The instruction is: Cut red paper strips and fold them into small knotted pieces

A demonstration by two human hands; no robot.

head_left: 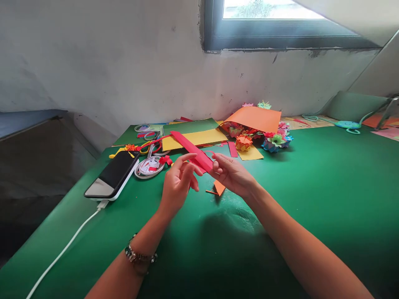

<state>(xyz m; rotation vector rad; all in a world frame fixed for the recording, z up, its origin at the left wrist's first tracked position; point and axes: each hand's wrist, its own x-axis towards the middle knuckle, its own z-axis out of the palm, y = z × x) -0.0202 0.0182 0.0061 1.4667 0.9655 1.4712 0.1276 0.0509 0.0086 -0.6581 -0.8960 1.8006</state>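
A long red paper strip [191, 150] slants over the green table, its near end pinched in my right hand [232, 172]. A thin curl of red paper stands out from the fingertips of that hand. My left hand [181, 180] is just left of the strip, fingers apart and bent, with nothing seen in it. Whether its fingertips touch the strip is not clear. Below the hands lie an orange paper scrap [219, 187] and a thin orange piece [212, 192].
A phone on a white block [114, 176] with a white cable lies left. Scissors [151, 148] and a tape roll [149, 167] are beside it. Behind are yellow paper [196, 138], an orange sheet [255, 118] and folded paper flowers [277, 140] on the green table [327, 187].
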